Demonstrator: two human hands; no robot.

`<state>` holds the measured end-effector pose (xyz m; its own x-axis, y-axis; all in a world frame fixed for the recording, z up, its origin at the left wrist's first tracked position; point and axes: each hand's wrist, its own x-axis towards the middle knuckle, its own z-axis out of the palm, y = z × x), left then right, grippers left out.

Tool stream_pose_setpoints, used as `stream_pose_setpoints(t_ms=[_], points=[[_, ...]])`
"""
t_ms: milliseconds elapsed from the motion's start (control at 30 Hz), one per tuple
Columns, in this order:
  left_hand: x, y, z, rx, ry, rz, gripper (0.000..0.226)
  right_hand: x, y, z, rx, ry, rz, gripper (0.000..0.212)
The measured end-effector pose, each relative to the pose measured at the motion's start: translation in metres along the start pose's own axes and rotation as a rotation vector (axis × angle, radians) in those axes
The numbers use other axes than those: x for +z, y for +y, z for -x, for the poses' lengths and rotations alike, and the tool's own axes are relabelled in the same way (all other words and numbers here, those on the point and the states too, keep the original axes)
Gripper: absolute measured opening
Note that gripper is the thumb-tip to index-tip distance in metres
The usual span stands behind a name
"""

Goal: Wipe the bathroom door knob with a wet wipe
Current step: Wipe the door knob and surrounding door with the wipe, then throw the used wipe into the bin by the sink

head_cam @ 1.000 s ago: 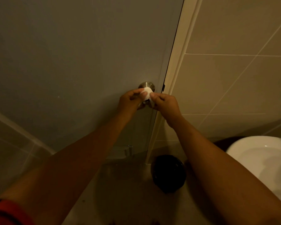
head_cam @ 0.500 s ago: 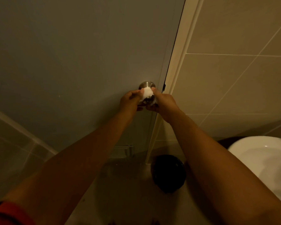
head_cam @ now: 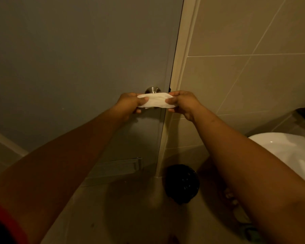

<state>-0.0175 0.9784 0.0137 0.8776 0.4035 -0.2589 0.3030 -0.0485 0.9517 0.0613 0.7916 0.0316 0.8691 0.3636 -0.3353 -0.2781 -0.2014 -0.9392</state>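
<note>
A round metal door knob (head_cam: 152, 89) sits on the grey bathroom door (head_cam: 77, 67), near its right edge. In front of the knob and a little below it, a white wet wipe (head_cam: 155, 100) is stretched out flat between both hands. My left hand (head_cam: 130, 104) pinches the wipe's left end. My right hand (head_cam: 181, 103) pinches its right end. The wipe hides the lower part of the knob; whether it touches the knob is unclear.
The pale door frame (head_cam: 181, 76) and a beige tiled wall (head_cam: 245, 67) lie to the right. A white basin (head_cam: 289, 148) juts in at the right edge. A black round bin (head_cam: 181, 184) stands on the floor below the frame.
The wipe was bunched around the knob with both hands close together. Now the hands have pulled apart and back, and the wipe is spread flat between them, off the knob's top.
</note>
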Motion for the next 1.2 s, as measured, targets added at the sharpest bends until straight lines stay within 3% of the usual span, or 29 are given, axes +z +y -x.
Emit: stream_pose_setpoints(t_ms=[200, 300, 433, 567, 767, 900, 1100, 1200], points=[[0.001, 0.027, 0.022, -0.085, -0.261, 0.236, 0.040, -0.009, -0.011, 0.036, 0.039, 0.030, -0.210, 0.043], [0.011, 0.036, 0.030, -0.090, -0.389, 0.270, 0.032, -0.019, -0.014, 0.056, -0.007, 0.075, -0.208, 0.036], [0.043, 0.044, 0.031, -0.014, -0.385, 0.218, 0.028, -0.042, -0.015, 0.085, -0.051, 0.152, -0.088, 0.010], [0.078, 0.056, 0.037, 0.025, -0.492, 0.139, 0.031, -0.077, -0.010, 0.114, -0.017, 0.286, -0.012, 0.025], [0.138, 0.072, 0.065, 0.074, -0.570, 0.049, 0.025, -0.130, -0.001, 0.161, -0.061, 0.389, -0.136, 0.032], [0.173, 0.079, 0.088, 0.096, -0.610, 0.061, 0.006, -0.164, 0.008, 0.190, -0.085, 0.471, -0.161, 0.032], [0.240, 0.084, 0.123, 0.143, -0.587, 0.063, 0.028, -0.216, 0.030, 0.230, -0.083, 0.582, -0.133, 0.019], [0.273, 0.080, 0.144, 0.134, -0.599, 0.052, 0.029, -0.244, 0.044, 0.246, -0.074, 0.641, -0.109, 0.025]])
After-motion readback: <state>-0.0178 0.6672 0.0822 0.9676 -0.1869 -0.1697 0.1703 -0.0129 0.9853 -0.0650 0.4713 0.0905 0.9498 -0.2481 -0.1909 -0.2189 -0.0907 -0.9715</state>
